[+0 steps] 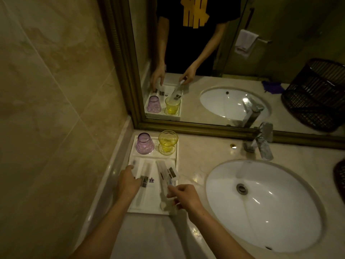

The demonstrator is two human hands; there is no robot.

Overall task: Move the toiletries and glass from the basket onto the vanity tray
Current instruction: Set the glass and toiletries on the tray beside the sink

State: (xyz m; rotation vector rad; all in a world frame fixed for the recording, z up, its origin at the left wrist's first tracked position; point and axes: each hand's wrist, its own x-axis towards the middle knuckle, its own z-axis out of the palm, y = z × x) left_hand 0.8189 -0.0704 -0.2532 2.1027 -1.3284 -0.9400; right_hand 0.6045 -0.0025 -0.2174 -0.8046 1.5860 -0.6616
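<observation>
A white vanity tray (178,157) sits in the counter's left corner below the mirror. At its back stand a purple glass (144,143), upside down, and a yellow glass (167,142), upright. Several wrapped toiletry packets (146,171) lie lengthwise in the tray's front section. My left hand (128,181) rests flat on the leftmost packets, fingers spread. My right hand (183,196) pinches the near end of a long wrapped packet (162,171) over the tray's right side. The dark wicker basket (339,176) shows only as a sliver at the right edge.
A white oval sink (265,204) fills the counter to the right, with a chrome faucet (262,142) behind it. The mirror reflects the tray, my arms and the basket. A marble wall borders the tray on the left.
</observation>
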